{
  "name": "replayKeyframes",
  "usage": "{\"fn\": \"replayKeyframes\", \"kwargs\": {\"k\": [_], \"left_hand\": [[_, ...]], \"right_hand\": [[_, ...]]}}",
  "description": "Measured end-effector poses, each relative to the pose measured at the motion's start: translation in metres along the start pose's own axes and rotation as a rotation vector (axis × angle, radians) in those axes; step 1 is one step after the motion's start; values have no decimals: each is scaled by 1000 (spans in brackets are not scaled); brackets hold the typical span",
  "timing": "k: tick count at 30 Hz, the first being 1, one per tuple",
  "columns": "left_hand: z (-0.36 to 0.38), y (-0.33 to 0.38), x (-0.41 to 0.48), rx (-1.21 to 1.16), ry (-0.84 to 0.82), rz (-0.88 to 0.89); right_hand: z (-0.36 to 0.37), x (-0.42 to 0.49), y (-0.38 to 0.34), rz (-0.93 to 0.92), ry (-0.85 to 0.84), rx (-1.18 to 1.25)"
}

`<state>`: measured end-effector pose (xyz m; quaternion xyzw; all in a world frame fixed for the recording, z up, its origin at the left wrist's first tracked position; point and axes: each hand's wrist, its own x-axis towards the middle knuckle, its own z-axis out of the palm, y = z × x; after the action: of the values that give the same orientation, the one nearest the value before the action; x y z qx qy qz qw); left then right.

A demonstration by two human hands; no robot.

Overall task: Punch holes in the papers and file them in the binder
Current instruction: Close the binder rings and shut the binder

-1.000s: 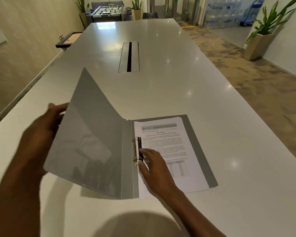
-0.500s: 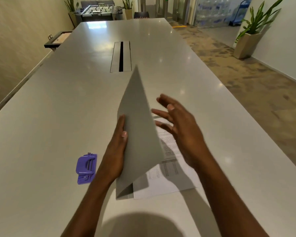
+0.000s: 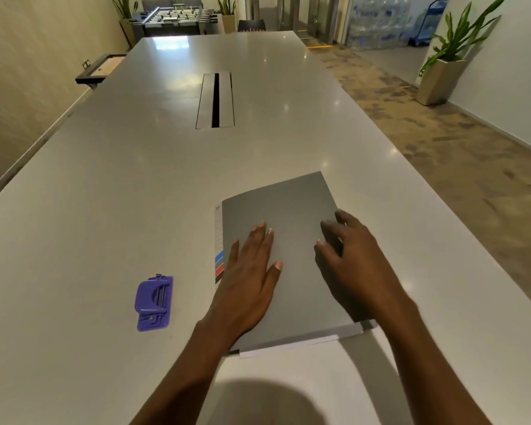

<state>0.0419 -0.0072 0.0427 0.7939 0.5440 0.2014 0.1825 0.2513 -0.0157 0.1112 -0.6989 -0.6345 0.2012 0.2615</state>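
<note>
Closed grey binder [image 3: 292, 228] lying flat on the long white counter [image 3: 105, 210], near the front edge and slightly askew, spine to the left. Left hand [image 3: 249, 280] spread palm-down on the left half of the cover, fingers straight, thumb out to the side, gripping nothing. Right hand [image 3: 350, 265] resting on the right half of the same cover, fingers loosely bent with tips touching the grey surface close to the binder's right edge, likewise grasping nothing. Thin white edge of the papers [image 3: 288, 346] peeking from under the cover along the near side. Strip of blue, red and dark colour tabs [image 3: 219, 265] showing at the left of the binder, just beside the left hand. Purple hole punch [image 3: 154, 302] sitting on the counter to the left, well apart from the binder and untouched. Farther up the counter, a rectangular cable slot [image 3: 215, 101] with a dark opening down the middle. Beyond the far end, a foosball table [image 3: 175, 18]; off to the right on the patterned floor, a potted plant [image 3: 442, 78] in a tall tan planter against the wall.
</note>
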Motion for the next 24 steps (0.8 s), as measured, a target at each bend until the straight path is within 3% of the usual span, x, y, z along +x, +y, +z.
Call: {"fn": "replayKeyframes", "kwargs": {"k": [12,19,24], "left_hand": [[31,23,2,347,-91,-167],[44,16,-6,438,-40,-127],[51,11,-13,436,-36,-78]], "right_hand": [[76,-16,56,2,-49,-111],[108,-29,38,-155,-54,-111],[128,-32,43,-189,-42,-238]]}}
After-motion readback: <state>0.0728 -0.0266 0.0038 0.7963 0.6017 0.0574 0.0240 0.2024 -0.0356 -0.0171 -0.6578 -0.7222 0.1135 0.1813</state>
